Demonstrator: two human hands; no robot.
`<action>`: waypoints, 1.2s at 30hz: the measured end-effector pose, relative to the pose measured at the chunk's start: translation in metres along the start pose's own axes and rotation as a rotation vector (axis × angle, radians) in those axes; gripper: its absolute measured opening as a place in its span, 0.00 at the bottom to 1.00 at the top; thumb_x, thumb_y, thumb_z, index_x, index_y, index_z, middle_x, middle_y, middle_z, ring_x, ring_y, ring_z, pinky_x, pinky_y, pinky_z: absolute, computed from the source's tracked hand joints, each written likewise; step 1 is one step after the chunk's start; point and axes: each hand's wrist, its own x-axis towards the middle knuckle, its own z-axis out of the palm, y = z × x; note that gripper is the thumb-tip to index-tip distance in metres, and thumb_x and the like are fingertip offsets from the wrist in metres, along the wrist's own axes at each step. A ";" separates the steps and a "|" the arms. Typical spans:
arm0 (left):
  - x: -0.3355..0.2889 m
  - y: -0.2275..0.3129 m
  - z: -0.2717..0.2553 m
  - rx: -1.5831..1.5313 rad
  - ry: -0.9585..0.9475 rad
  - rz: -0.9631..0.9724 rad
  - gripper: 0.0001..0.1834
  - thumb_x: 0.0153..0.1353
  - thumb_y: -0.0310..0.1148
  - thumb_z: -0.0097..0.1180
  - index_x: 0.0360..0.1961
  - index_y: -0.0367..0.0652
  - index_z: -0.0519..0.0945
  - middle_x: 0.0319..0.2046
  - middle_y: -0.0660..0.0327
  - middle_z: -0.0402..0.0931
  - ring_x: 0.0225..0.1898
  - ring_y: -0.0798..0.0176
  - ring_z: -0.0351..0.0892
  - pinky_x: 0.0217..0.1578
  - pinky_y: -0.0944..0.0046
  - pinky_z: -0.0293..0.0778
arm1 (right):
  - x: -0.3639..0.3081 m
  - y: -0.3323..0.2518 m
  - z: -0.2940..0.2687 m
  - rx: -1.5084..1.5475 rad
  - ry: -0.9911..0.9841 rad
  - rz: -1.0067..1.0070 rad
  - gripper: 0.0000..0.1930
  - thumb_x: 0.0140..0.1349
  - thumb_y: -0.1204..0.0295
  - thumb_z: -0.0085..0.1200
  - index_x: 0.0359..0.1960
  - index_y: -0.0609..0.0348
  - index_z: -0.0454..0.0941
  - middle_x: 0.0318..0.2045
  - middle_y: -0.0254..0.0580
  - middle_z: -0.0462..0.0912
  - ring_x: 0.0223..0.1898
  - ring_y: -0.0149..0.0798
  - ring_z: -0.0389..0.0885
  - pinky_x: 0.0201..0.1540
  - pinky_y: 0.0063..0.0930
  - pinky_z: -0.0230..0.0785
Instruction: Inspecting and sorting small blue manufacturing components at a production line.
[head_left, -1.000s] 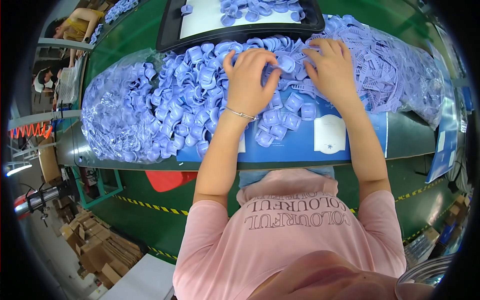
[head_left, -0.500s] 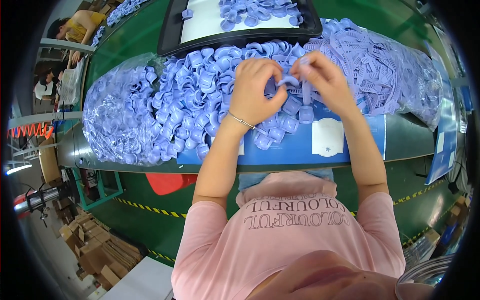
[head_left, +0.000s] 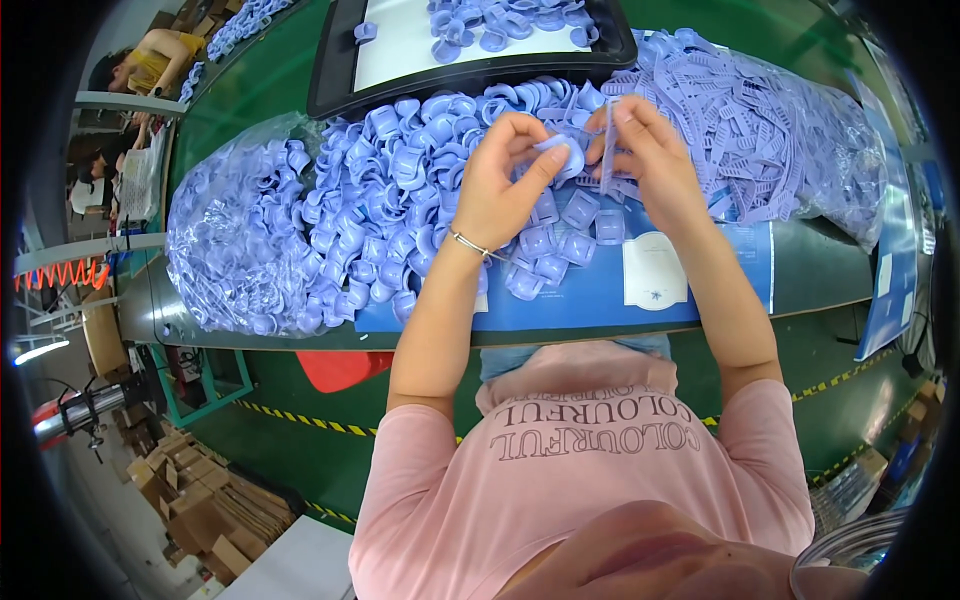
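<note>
My left hand (head_left: 502,182) pinches a curved blue plastic piece (head_left: 573,158) between thumb and fingers. In my right hand (head_left: 655,165), a thin slotted blue strap (head_left: 608,150) stands upright between the fingertips. The two parts are close together but look apart, just above the heap. Below and left of my hands is a large heap of curved pieces (head_left: 405,165), partly inside a clear plastic bag (head_left: 215,245). To the right is a heap of slotted straps (head_left: 735,135), running into another clear bag (head_left: 850,165).
A black tray (head_left: 325,70) with a white bottom holds more curved pieces at the far side. Blue printed sheeting (head_left: 590,310) covers part of the green table (head_left: 820,265). A red stool (head_left: 345,368) sits below. Co-workers, one in a yellow top (head_left: 152,68), are at far left.
The curved piece and the strap have moved apart slightly. My left hand has tipped the curved piece up, and my right hand now holds the strap more upright.
</note>
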 end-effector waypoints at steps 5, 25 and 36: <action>-0.001 0.006 0.004 -0.098 0.031 -0.173 0.07 0.58 0.23 0.59 0.36 0.36 0.73 0.36 0.59 0.78 0.33 0.69 0.79 0.35 0.71 0.75 | -0.006 -0.011 -0.011 -0.013 -0.212 0.191 0.13 0.68 0.62 0.45 0.33 0.57 0.73 0.17 0.29 0.68 0.15 0.21 0.61 0.16 0.15 0.50; -0.005 0.001 0.008 0.050 0.064 -0.066 0.11 0.55 0.21 0.59 0.41 0.33 0.80 0.36 0.57 0.79 0.38 0.66 0.81 0.36 0.70 0.79 | -0.004 0.004 0.002 -0.139 -0.052 0.129 0.14 0.67 0.62 0.47 0.30 0.59 0.75 0.13 0.27 0.67 0.12 0.17 0.53 0.14 0.14 0.40; -0.001 0.010 0.002 -0.172 0.057 -0.144 0.07 0.58 0.23 0.58 0.38 0.31 0.80 0.36 0.57 0.79 0.37 0.65 0.81 0.40 0.67 0.79 | -0.010 0.012 0.011 -0.491 0.018 -0.160 0.13 0.70 0.66 0.43 0.30 0.60 0.73 0.16 0.28 0.70 0.17 0.19 0.63 0.19 0.13 0.55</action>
